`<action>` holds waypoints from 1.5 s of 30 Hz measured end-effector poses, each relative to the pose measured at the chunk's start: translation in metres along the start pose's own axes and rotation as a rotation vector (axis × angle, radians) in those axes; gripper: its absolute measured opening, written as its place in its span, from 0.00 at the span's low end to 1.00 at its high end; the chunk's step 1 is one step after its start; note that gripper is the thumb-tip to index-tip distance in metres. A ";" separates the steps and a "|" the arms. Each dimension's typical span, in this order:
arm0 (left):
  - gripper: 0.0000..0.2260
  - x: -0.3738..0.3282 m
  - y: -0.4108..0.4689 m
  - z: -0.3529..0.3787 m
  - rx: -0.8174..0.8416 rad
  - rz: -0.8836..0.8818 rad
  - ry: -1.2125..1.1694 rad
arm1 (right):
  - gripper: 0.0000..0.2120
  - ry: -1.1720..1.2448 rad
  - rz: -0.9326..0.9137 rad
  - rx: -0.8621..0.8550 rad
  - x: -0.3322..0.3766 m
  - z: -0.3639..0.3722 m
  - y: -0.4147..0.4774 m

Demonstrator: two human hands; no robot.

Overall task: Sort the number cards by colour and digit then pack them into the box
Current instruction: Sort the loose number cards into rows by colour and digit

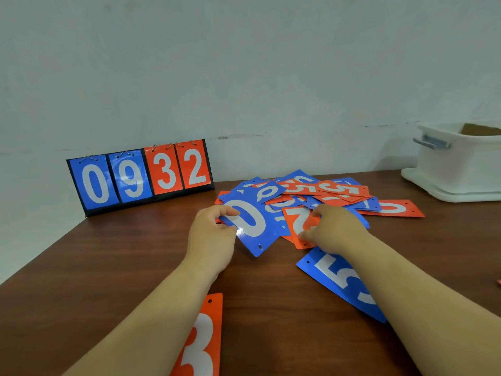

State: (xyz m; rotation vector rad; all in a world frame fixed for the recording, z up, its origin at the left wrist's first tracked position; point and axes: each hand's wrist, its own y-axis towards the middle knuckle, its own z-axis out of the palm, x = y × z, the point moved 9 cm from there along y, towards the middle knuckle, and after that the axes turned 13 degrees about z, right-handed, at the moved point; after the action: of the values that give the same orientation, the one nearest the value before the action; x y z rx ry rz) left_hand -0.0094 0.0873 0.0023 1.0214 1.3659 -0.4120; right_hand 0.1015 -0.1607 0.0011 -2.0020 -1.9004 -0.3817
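Blue 0 card (249, 223) | left hand (212, 237) pinches | right hand (336, 229) grips half-hidden orange card (291, 226)

Red 3 card (202, 340) cut at bottom (white box (458, 164) at right).

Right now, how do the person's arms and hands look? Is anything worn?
The left forearm and right forearm are bare; no sleeve shows. The left hand and right hand wear no gloves, and no watch, bracelet or ring is visible.

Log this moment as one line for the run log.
left hand: holds blue 0 card | right hand: pinches orange card | pile: mixed, unsorted | white container: far right
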 end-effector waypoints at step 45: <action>0.19 -0.023 -0.018 0.020 0.285 0.060 -0.052 | 0.07 0.870 -0.331 0.241 0.043 -0.012 -0.047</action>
State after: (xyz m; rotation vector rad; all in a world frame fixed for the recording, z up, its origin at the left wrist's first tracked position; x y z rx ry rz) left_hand -0.0162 0.0553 0.0153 1.2723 1.2495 -0.5963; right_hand 0.0579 -0.1256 0.0332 -1.0726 -1.5718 -0.8854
